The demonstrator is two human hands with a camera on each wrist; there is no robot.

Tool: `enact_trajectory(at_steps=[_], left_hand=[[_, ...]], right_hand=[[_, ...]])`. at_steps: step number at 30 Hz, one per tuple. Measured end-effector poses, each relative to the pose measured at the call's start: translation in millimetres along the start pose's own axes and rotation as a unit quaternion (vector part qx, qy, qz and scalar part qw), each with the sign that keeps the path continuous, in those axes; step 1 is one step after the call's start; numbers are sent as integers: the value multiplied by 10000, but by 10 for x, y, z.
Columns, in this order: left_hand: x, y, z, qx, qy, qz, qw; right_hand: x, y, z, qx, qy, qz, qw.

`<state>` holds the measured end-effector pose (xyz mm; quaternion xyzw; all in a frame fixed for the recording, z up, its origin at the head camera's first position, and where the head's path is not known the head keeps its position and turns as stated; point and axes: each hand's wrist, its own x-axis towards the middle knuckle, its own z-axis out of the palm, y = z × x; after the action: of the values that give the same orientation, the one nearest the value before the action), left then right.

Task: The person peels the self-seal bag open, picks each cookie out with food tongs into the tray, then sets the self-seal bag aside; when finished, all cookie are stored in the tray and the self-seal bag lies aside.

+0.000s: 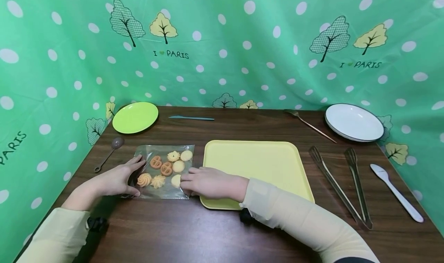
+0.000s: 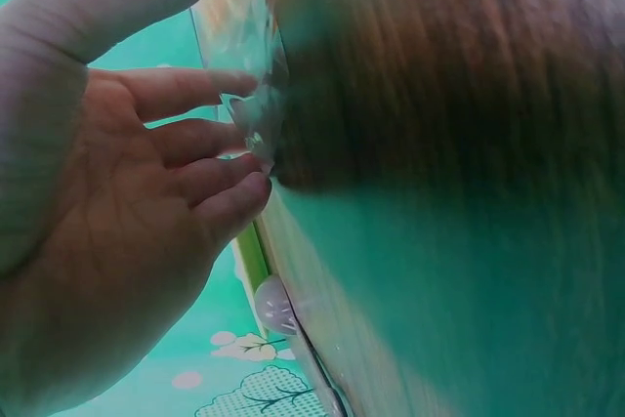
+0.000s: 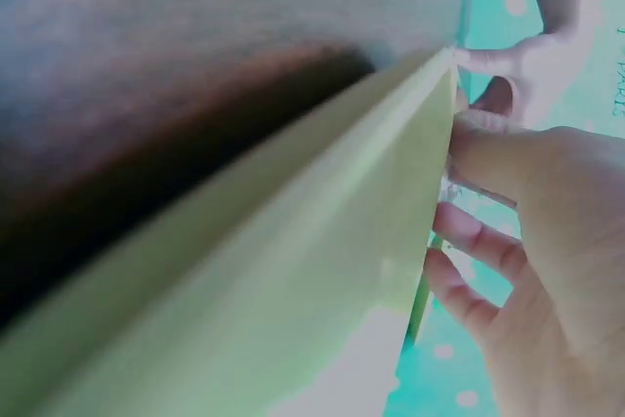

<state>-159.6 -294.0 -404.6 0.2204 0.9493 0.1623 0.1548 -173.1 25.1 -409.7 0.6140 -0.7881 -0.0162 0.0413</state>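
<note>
A clear plastic bag of cookies (image 1: pixel 145 152) lies flat on the table, with pretzel-shaped, swirled and round cookies showing through it. My left hand (image 1: pixel 116 178) touches the bag's left side, thumb and fingers spread apart. In the left wrist view, the left hand's (image 2: pixel 146 163) extended fingers meet the crinkled plastic edge. At the bag's right edge rests my right hand (image 1: pixel 209 182), lying across the left rim of a yellow tray (image 1: pixel 254 166). The right wrist view has the right hand's (image 3: pixel 547 241) thumb and fingers apart; their contact with the bag is partly hidden.
A green plate (image 1: pixel 135 117), a brown spoon (image 1: pixel 117 142) and a blue knife (image 1: pixel 192 118) lie around the bag. To the right are a fork (image 1: pixel 308 125), a white dish (image 1: pixel 354 122), metal tongs (image 1: pixel 336 186) and a white knife (image 1: pixel 397 193). A polka-dot cloth hangs behind.
</note>
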Motion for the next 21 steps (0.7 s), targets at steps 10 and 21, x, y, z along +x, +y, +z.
enact_trajectory(at_steps=[10,21], left_hand=[[1,-18,25,-36,-18,-59,10000],[-4,-26,10,-17,6,-86,10000]], right_hand=[[165,52,-38,547,-81,246,9982],[277,119,-56,193,-26,330,9993]])
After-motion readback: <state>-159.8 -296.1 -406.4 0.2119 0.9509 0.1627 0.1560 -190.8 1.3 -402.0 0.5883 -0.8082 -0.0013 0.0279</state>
